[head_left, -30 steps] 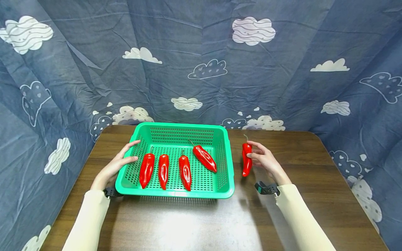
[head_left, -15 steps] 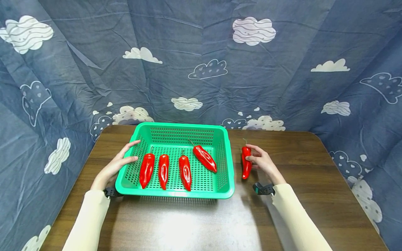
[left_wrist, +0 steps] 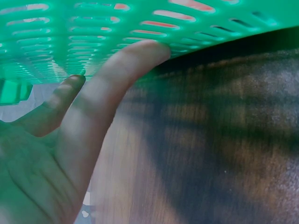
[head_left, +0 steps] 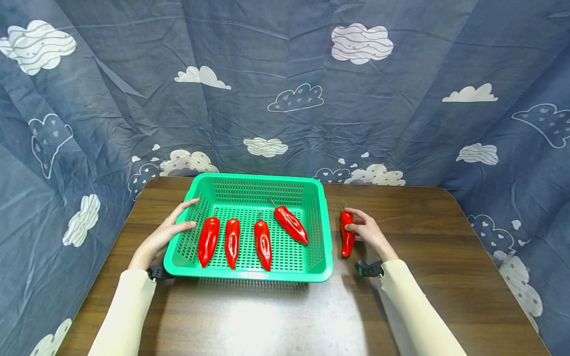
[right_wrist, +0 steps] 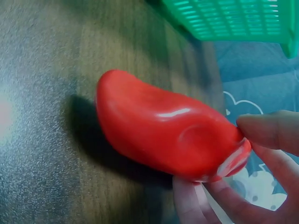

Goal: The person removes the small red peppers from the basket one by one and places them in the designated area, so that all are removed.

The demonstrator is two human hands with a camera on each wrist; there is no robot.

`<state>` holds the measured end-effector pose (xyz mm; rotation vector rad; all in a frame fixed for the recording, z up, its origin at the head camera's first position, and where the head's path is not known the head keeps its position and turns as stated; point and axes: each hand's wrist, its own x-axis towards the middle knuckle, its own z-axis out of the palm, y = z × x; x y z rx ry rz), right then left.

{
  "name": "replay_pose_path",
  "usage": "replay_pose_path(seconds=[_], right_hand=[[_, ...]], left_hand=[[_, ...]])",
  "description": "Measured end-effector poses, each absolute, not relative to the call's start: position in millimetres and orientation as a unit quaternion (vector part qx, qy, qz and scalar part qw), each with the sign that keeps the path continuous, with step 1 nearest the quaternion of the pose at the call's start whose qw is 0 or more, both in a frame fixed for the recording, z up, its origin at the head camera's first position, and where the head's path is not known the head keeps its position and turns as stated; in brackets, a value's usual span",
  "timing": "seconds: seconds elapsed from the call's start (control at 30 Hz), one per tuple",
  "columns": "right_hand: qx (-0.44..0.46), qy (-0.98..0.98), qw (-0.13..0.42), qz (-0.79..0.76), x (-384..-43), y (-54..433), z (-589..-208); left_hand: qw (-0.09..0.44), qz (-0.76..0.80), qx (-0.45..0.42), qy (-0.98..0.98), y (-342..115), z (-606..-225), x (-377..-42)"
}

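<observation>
My right hand (head_left: 366, 228) pinches a glossy red pepper (head_left: 346, 236) near its stem end, to the right of the basket. In the right wrist view, the thumb and fingers grip that pepper (right_wrist: 163, 128) at one end, and its shadow falls on the wood below. Whether its tip touches the table I cannot tell. My left hand (head_left: 162, 236) is at the left side wall of a green plastic basket (head_left: 249, 275), thumb and fingers spread and nearly straight. In the left wrist view, the left hand's thumb (left_wrist: 112, 84) lies against the slotted wall.
Several red peppers lie apart on the basket's floor; the rightmost pepper (head_left: 290, 225) is slanted, the others roughly lengthwise. A brown wooden table (head_left: 414, 227) carries the basket. Behind it hangs a dark blue curtain (head_left: 303, 128) with cloud prints.
My right hand has brought the pepper slightly left and toward me, closer to the basket's right side and apparently lower. My left hand and the basket stay in place.
</observation>
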<state>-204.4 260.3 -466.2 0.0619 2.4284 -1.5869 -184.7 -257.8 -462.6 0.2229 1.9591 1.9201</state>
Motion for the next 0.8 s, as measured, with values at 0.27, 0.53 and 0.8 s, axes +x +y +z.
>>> replay_pose_path(seconds=[0.27,0.53,0.8], right_hand=[[0.020,0.851,0.112,-0.513,-205.0,256.5,-468.2],[0.016,0.892,0.077,-0.444,-205.7,250.8,-471.3],[0.020,0.889,0.077,-0.450,-207.0,250.4,-475.5]], left_hand=[[0.185,0.674,0.085,0.710,-257.8,-462.4,-185.3],[0.185,0.671,0.086,0.713,-258.5,-463.9,-186.7],[0.188,0.675,0.081,0.709,-258.4,-463.8,-186.1]])
